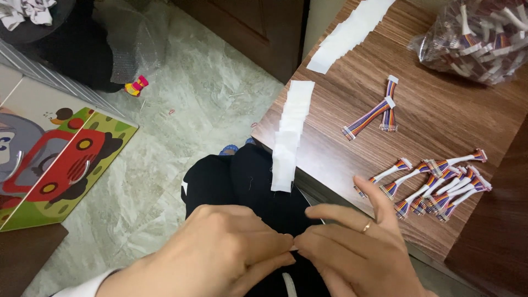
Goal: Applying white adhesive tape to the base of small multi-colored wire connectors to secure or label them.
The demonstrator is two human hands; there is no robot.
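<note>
While both hands meet over the lap, their fingertips pinch something tiny, hidden between them.

The left hand (220, 250) and right hand (352, 247) press together just below the wooden table (440, 121) edge. A white label strip (290, 135) hangs over that edge, pointing lengthwise toward the pinch. Striped ribbon cables (440, 184), soft and flat, lie nearer the right hand.
</note>
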